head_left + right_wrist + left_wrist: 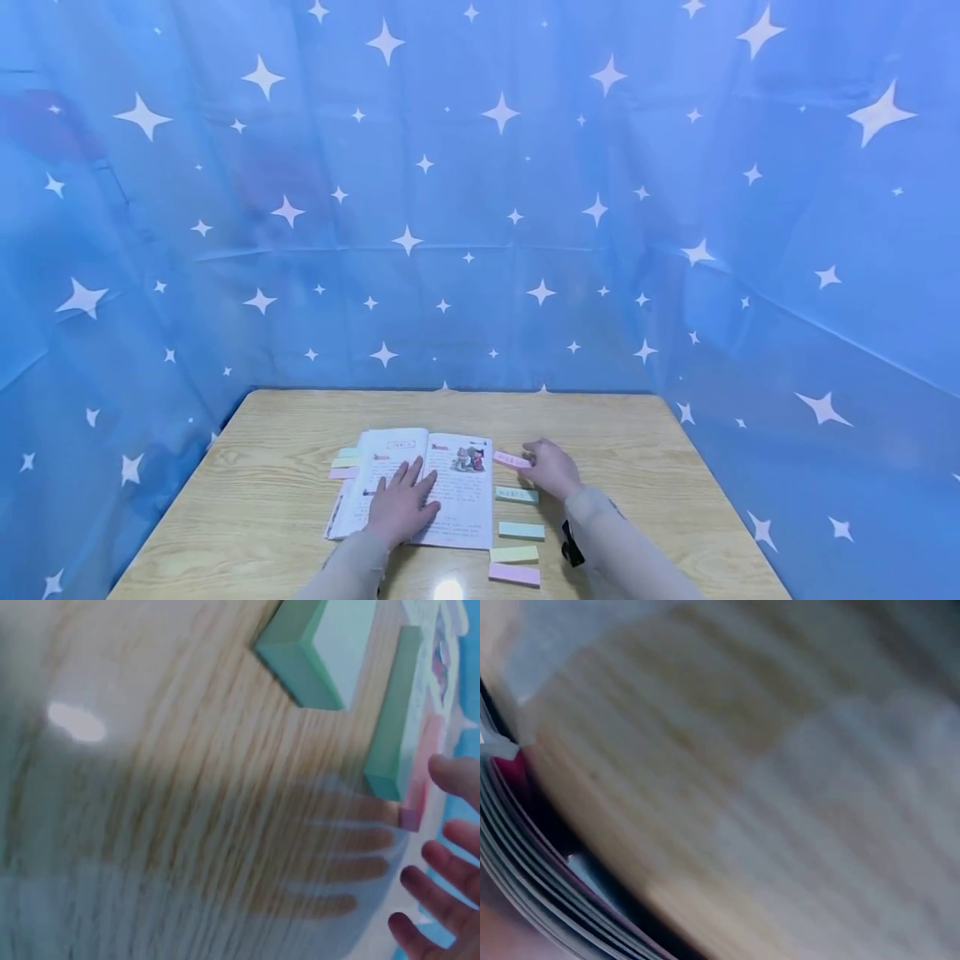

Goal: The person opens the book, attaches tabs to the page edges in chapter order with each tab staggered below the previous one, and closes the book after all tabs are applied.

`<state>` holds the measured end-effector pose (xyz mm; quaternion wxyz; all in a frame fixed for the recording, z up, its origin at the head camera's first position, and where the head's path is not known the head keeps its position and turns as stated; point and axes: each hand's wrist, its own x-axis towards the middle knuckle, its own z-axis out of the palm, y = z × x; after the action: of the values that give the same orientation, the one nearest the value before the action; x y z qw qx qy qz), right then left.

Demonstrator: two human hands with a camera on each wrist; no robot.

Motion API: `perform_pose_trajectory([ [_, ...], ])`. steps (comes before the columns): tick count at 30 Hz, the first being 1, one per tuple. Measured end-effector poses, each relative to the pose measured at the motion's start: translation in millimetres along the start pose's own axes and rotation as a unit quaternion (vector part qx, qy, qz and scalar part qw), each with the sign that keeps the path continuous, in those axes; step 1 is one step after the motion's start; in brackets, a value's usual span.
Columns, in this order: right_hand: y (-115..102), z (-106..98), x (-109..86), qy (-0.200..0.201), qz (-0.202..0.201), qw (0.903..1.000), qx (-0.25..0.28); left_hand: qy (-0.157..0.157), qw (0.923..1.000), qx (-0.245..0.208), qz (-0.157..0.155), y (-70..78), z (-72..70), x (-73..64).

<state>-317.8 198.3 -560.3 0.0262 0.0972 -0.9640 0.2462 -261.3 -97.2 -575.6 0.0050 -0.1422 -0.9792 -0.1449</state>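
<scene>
An open book with printed text and a colour picture lies on the table. My left hand rests on its pages, fingers spread. To the right of the book is a pink sticky-note pad with writing on top. At its right end is my right hand; in the right wrist view its fingers are loosely bent and apart, the thumb close to the pad. I cannot tell whether they touch. A green pad with writing lies just nearer. The left wrist view shows blurred page edges and wood.
Below those lie another green pad, a yellow pad and a pinkish-purple pad. Green, yellow and pink strips stick out past the book's left edge. A blue starry curtain surrounds the wooden table.
</scene>
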Motion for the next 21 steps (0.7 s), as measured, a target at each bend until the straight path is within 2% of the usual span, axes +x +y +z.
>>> perform_pose_trajectory([
  [8, 5.9, 9.7, 6.2, 0.005, 0.005, 0.9996, -0.026, 0.003, 0.9999, 0.010, -0.002, 1.8, 1.4, -1.3],
  [15, 5.0, 10.2, 7.6, 0.027, 0.008, 0.9993, -0.024, -0.008, 0.9999, 0.000, -0.012, 4.3, -1.2, -1.3],
  [21, 7.2, 11.6, 8.1, 0.025, 0.007, 0.9994, -0.024, -0.006, 0.9998, -0.006, -0.016, 6.0, -2.5, -2.9],
])
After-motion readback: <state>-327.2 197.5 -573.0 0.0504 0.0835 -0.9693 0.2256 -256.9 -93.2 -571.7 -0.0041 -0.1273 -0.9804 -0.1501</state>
